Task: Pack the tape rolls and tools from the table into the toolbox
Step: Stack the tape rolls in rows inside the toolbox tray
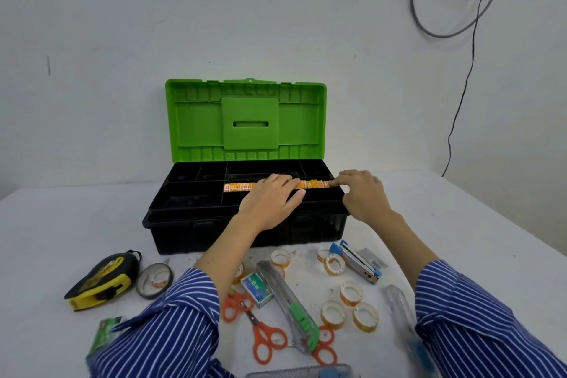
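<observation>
At the frame's centre, a long orange-patterned tape pack (242, 186) is lying in a tray slot of the open toolbox (245, 225); it is pressed by the flat fingers of the left hand (270, 201) and touched at its end by the right hand (362, 193), neither clasped around it. If uneven pressure were applied, the tray could be tilted or the pack jammed crookedly. On the staple box (256, 288) at lower centre only "10" can be read; writing elsewhere is blurred
</observation>
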